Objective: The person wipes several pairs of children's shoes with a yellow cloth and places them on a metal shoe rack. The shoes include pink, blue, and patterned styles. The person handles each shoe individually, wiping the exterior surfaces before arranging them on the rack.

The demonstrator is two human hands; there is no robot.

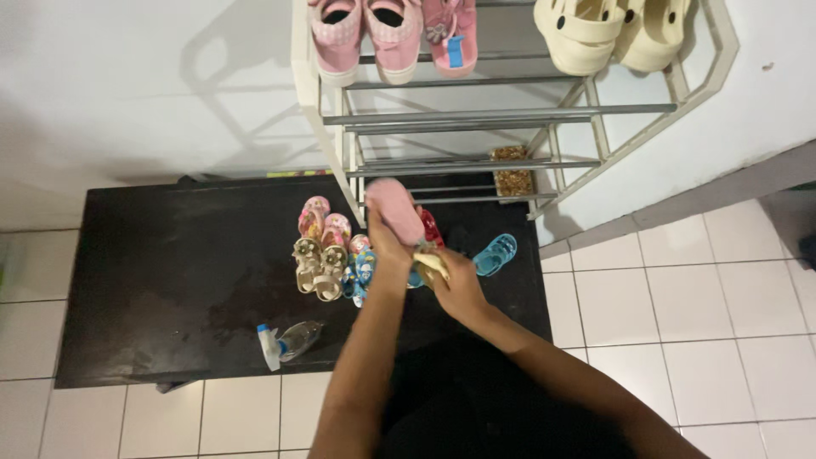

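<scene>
While the left hand [387,246] grips a small pink shoe [394,208] from below, sole up, the right hand [455,285] is closed around a yellowish cloth [430,262] just beside the shoe's heel. Both hover over a dark mat [170,280]. Directly beneath lie several small sandals [321,255] in a cluster; a blue sandal [495,253] sits to the right. A spray bottle [287,342] lies near the mat's front edge. Behind stands a metal shoe rack [501,115].

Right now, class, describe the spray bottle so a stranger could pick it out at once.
Find the dark mat in front of the metal shoe rack. Near its front edge, left of the person's arms, the spray bottle lies on its side. It is clear plastic with a blue and white nozzle, unlike the small colourful sandals behind it.
</scene>
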